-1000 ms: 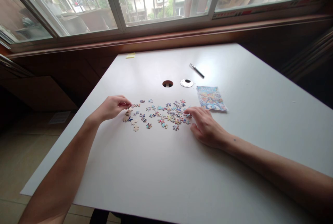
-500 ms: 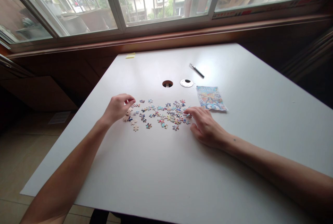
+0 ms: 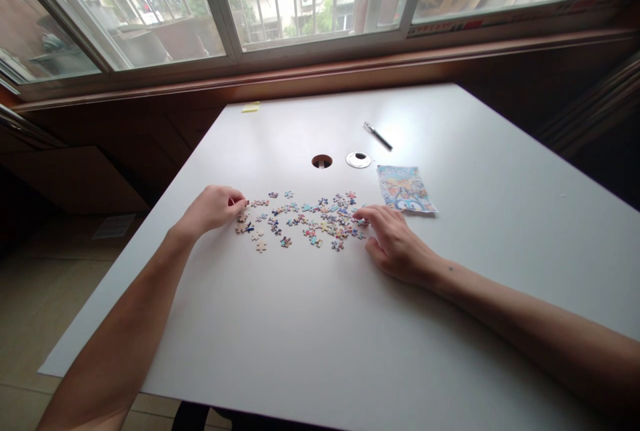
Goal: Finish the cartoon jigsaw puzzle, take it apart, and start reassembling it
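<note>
- White, smooth tabletop with angled edges, set below a barred sliding window.
- Small, multicoloured jigsaw pieces lie loosely scattered across the middle of the tabletop, between the person's two bare hands; the densest cluster is toward the right.
- Several plain, tan-coloured jigsaw pieces sit at the left end of the scatter, near the left hand.
- Left hand: at the scatter's left edge, thumb and forefinger brought close together. A tiny reddish bit shows at the fingertips; whether it is grasped cannot be told.
- Right hand: resting at the scatter's right end, fingers loosely curved and thumb apart, clenched on nothing visible. The forefinger reaches in among the pieces.
- Flat, blue-and-orange printed packet, just beyond the right hand.
- Farther back: a slim black-and-silver pen, a round silver disc and, beside it, a dark round hole in the tabletop.
- Yellow paper slip near the far left corner.
</note>
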A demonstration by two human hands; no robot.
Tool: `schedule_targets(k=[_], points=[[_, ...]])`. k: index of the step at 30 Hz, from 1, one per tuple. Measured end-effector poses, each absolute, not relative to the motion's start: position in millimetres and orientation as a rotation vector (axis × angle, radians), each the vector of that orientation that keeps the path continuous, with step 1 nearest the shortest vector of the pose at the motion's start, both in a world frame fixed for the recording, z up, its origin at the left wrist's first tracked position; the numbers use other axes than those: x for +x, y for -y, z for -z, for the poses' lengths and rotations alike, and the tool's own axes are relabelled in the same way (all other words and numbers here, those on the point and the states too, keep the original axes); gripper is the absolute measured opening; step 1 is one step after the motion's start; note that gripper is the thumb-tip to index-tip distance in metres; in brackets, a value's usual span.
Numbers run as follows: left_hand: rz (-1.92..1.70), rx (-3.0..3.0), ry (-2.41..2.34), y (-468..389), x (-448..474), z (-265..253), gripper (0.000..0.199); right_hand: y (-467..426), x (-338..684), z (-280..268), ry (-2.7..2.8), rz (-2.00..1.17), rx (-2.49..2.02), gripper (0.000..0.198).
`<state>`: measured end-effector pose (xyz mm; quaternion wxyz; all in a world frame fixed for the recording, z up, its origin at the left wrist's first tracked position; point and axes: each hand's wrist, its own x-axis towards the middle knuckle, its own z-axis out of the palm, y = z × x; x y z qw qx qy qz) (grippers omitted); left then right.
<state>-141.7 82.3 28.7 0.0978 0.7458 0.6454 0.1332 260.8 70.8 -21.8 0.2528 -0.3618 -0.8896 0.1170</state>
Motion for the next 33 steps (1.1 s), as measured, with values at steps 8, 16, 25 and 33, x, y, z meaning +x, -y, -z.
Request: schedule_targets(k=[8, 16, 25, 33], points=[[-0.652, 2.151, -1.716, -73.2, -95.4, -28.2, 0.031, -71.0, 261.0, 22.8, 2.422, -0.308, -0.98, 0.056], [-0.52, 2.42, -1.611, -68.0, -63.8, -15.8, 0.024, -70.8, 260.4, 22.1, 2.419, -0.314, -0.98, 0.056], [-0.522, 2.396, -1.768, -72.1, -71.3, -8.0, 0.027, -70.5, 259.9, 21.7, 2.423, -0.308, -0.987, 0.056], [-0.623, 2.457, -1.552, -72.1, -71.9, -6.4, 0.012, -70.5, 260.5, 22.0, 2.416, -0.306, -0.973, 0.057]])
